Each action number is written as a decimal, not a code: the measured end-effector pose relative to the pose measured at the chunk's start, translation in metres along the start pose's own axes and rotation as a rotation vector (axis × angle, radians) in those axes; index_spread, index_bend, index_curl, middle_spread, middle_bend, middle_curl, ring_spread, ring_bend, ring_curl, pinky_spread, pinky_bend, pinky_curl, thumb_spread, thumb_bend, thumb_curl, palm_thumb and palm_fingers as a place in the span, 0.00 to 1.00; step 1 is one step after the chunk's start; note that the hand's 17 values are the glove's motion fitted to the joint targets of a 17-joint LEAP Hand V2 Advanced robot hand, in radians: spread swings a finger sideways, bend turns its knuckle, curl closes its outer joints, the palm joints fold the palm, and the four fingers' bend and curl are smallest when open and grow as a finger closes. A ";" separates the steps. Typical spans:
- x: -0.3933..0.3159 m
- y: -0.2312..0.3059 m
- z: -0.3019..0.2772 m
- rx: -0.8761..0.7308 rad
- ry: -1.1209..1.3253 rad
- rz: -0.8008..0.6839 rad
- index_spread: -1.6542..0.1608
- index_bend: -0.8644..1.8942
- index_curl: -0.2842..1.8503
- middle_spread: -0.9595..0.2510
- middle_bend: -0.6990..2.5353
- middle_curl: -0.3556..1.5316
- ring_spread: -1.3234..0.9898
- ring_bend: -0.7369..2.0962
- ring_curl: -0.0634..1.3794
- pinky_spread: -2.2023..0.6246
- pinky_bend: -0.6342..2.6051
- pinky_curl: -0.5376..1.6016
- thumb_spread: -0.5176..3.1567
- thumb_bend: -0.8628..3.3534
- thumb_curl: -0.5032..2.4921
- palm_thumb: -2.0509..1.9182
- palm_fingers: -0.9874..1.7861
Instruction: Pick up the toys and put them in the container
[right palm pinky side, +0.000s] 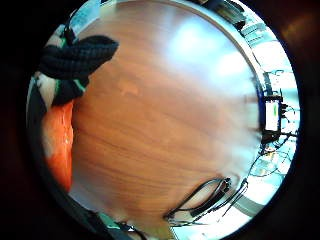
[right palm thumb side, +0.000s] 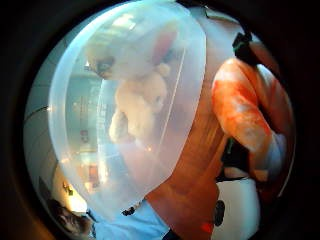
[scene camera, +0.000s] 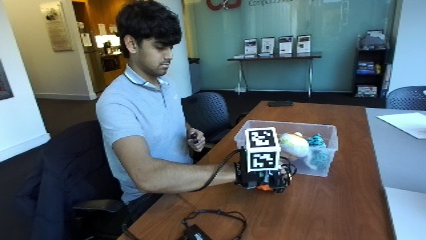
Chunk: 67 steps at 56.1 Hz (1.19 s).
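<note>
Outside view shows the gloved right hand (scene camera: 266, 180) low over the wooden desk (scene camera: 333, 200), at about seven o'clock from the clear plastic container (scene camera: 319, 131) and just beside its near wall. Its fingers (right palm pinky side: 75, 57) curl round an orange toy (right palm thumb side: 237, 107), probably to carry it over the rim. Inside the container I count two toys: a pale plush toy (scene camera: 293, 144) and, touching it at three o'clock, a blue toy (scene camera: 317, 150). That leaves one toy still to drop in.
</note>
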<state>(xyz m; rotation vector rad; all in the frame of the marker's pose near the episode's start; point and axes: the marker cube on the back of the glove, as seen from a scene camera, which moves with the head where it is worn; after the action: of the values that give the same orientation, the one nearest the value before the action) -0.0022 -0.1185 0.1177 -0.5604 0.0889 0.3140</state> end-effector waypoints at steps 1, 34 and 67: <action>0.003 0.000 -0.002 0.018 -0.015 0.009 0.78 0.34 0.25 0.81 0.32 0.39 0.52 0.56 0.30 0.71 0.47 0.40 0.56 0.32 0.33 0.64 0.58; -0.094 -0.038 -0.194 0.378 -0.182 -0.142 0.83 0.38 0.27 0.81 0.39 0.49 0.47 0.63 0.42 0.66 0.50 0.45 0.32 0.28 0.44 0.71 0.64; -0.196 -0.041 -0.159 0.072 -0.042 -0.264 0.82 0.38 0.29 0.82 0.32 0.49 0.51 0.55 0.40 0.70 0.54 0.47 0.42 0.19 0.40 0.57 0.44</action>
<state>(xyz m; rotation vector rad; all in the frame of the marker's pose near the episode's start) -0.1745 -0.2888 0.0373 -0.4870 -0.0148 0.0655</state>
